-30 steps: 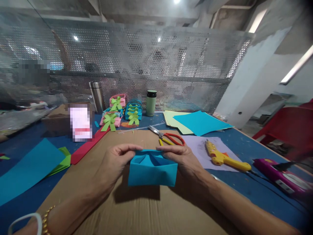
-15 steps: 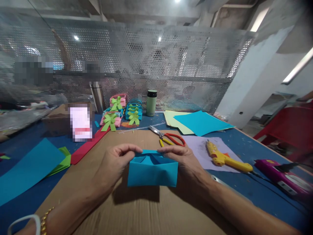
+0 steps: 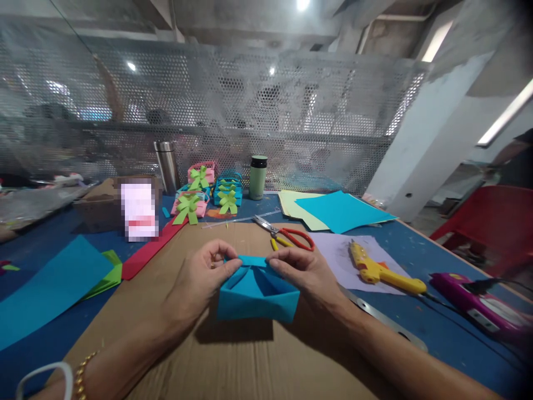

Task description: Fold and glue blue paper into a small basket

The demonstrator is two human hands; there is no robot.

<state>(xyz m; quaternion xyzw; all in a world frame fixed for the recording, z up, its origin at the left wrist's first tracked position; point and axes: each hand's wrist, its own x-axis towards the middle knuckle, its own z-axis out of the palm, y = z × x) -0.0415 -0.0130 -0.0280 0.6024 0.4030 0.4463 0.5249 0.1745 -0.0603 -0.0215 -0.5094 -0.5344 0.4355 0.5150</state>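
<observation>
Blue folded-paper box (image 3: 256, 307), far rim (image 3: 254, 260) pinched by left hand (image 3: 204, 272) and right hand (image 3: 308, 275); brown cardboard (image 3: 225, 369) beneath, toward near edge of blue surface (image 3: 420, 247).

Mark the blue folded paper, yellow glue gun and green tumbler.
Blue folded paper (image 3: 258, 308): head view, front panel.
Yellow glue gun (image 3: 378, 272): head view, where barrel meets handle.
Green tumbler (image 3: 257, 182): head view, body below lid.

A perforated screen (image 3: 200, 100) spans the background; a ceiling light (image 3: 302, 4) glows.
</observation>
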